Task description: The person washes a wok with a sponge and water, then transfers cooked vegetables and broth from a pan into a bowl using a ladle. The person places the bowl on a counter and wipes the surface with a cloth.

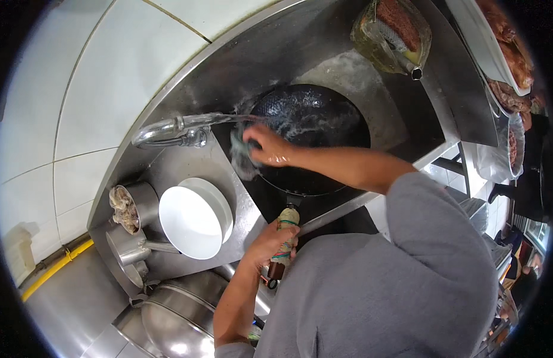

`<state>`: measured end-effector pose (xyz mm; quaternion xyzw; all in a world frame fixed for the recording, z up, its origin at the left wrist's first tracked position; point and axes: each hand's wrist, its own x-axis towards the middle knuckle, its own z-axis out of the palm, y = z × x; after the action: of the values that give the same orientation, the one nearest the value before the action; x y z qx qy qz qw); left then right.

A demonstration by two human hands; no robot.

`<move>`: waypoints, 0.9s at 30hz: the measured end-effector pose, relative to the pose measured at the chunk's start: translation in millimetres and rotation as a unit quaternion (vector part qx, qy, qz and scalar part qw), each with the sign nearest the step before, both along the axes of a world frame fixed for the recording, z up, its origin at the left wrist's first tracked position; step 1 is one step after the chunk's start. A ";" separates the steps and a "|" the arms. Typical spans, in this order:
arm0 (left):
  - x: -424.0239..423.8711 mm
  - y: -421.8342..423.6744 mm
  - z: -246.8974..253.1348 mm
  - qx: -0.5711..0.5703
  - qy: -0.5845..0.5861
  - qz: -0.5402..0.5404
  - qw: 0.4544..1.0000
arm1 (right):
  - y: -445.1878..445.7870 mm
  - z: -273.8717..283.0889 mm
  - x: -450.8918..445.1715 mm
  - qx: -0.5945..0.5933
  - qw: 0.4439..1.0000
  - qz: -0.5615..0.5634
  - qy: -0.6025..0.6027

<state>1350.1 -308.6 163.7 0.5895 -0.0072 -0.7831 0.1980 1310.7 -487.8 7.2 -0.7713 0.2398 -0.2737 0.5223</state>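
In a stainless steel sink [393,100], a dark wok [334,116] lies tilted with water running over its inside. My left hand [276,241] grips the wok handle [289,219], which is wrapped in pale cloth with coloured bands. Over the wok's left rim, my right hand [270,145] is closed around a greenish-grey scrubbing pad [241,150], blurred and partly hidden by the fingers. Beside that hand, a chrome faucet [164,129] pours a stream of water into the wok. My right forearm covers part of the wok.
Two white bowls [191,223] stand on the steel ledge, near a metal pot [144,203] with a wet rag and a steel ladle-like pan [129,248]. Large steel basins [178,313] sit below. A bag of scraps [393,36] hangs at the sink's far corner. Trays of meat [504,49] are at right.
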 end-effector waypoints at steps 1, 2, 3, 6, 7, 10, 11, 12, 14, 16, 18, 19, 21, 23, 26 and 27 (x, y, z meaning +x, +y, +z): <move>1.5 2.9 0.4 0.001 -0.001 0.010 1.000 | 12.7 16.1 -16.2 0.078 0.993 0.090 -0.011; 0.4 5.8 -0.3 -0.005 -0.004 0.010 1.000 | 20.0 22.5 -32.8 0.135 0.980 0.145 0.010; -4.0 8.8 -3.4 -0.014 -0.005 0.012 1.000 | 21.7 23.1 -51.5 0.190 0.961 0.200 0.033; -7.2 3.6 -1.1 -0.030 -0.045 -0.002 0.999 | 9.0 -4.0 -116.9 0.101 0.924 0.349 0.115; -7.4 2.4 1.0 -0.034 -0.067 -0.005 0.997 | -0.3 -12.2 -135.7 -0.014 0.907 0.378 0.186; 1.5 0.7 -0.4 -0.056 -0.080 -0.037 0.995 | -53.7 -52.4 -155.3 0.261 0.892 0.068 0.362; 1.4 -3.4 2.3 -0.060 -0.093 -0.059 0.992 | -65.4 -75.4 -147.9 0.064 0.935 0.054 0.345; 0.4 -13.8 9.4 -0.065 -0.105 -0.089 0.988 | -76.5 -96.8 -144.0 -0.144 0.928 -0.009 0.343; -0.1 -13.1 5.0 -0.080 -0.137 -0.134 0.978 | -71.6 -74.3 -94.6 -0.255 0.923 -0.123 0.262; -3.9 -15.3 9.0 -0.099 -0.200 -0.168 0.960 | -47.0 -41.4 -51.3 -0.091 0.959 -0.148 0.225; -6.1 -18.4 10.4 -0.122 -0.254 -0.200 0.938 | -16.3 -17.2 -30.4 0.063 0.975 -0.126 0.171; -6.4 -17.5 9.2 -0.131 -0.277 -0.211 0.928 | 1.4 -9.9 -27.8 0.095 0.981 -0.114 0.129; -6.3 -12.6 6.5 -0.137 -0.302 -0.210 0.920 | 33.3 18.6 -41.6 0.274 0.956 -0.064 0.081; -4.5 -8.5 4.4 -0.132 -0.310 -0.197 0.921 | 41.1 20.3 -80.4 0.296 0.944 0.085 0.117; -7.1 -6.8 5.0 -0.130 -0.304 -0.159 0.930 | 17.9 12.1 -148.2 0.168 0.921 0.264 0.232; -7.7 -7.1 5.8 -0.133 -0.293 -0.151 0.935 | 8.8 -10.5 -168.4 0.087 0.921 0.283 0.254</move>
<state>1342.3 -315.7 169.5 0.7530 -0.2582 -0.5880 0.1431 1142.3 -479.0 -3.3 -0.8021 0.1587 0.1128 0.5646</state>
